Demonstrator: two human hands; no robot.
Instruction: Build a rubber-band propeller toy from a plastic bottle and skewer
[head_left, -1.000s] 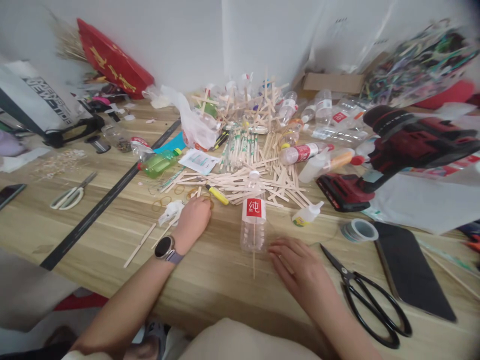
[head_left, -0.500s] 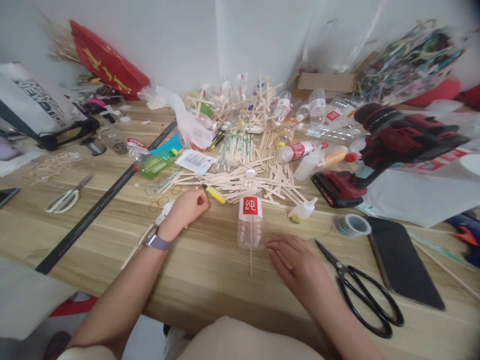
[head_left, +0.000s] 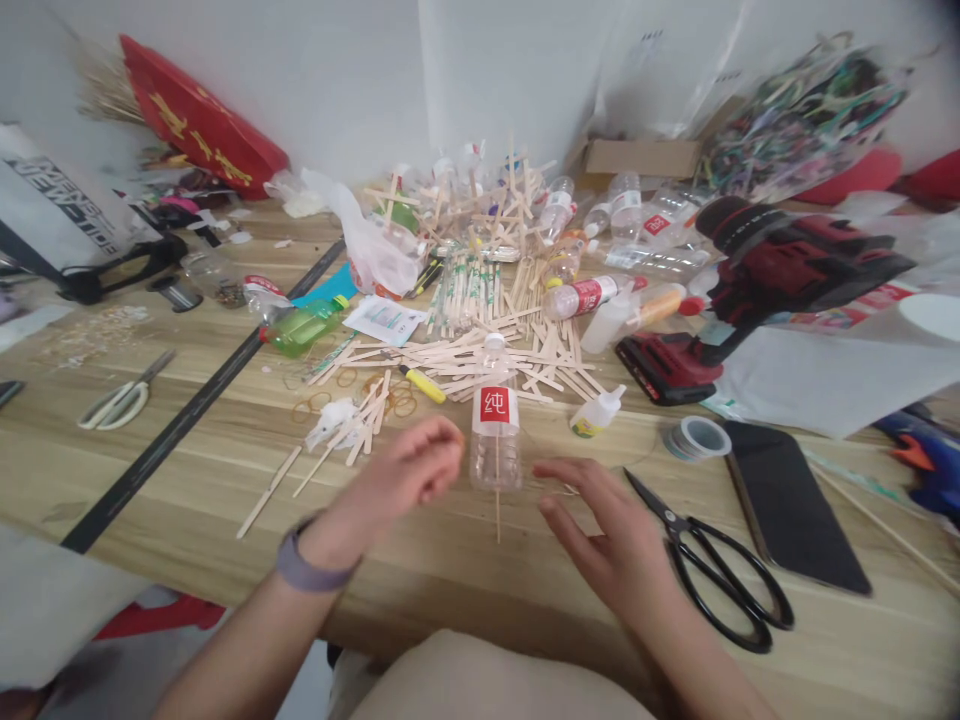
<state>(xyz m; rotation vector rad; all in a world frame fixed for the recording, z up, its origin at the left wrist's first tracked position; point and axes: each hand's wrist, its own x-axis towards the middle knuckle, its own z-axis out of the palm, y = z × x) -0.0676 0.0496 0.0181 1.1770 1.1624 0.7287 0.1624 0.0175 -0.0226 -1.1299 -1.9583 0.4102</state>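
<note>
A clear plastic bottle [head_left: 495, 410] with a red and white label stands upright on the wooden table, a thin stick [head_left: 498, 515] running along its lower part and past its base. Left of the bottle is my left hand [head_left: 421, 465], blurred, its fingers curled together around something I cannot make out. My right hand [head_left: 589, 510] is just right of the bottle, fingers apart and holding nothing. Behind the bottle lie many flat wooden sticks [head_left: 450, 360] and a yellow marker [head_left: 424, 384].
Black-handled scissors [head_left: 712, 560] and a dark phone [head_left: 795, 505] lie at the right, near a tape roll [head_left: 697, 438], a glue bottle [head_left: 598, 412] and a red drill [head_left: 780, 290]. White-handled scissors [head_left: 124, 395] and a long black strip [head_left: 187, 420] are at the left.
My left hand has moved right, from over the sticks and rubber bands toward the bottle. My right hand's fingers have spread a little wider. The view has shifted slightly.
</note>
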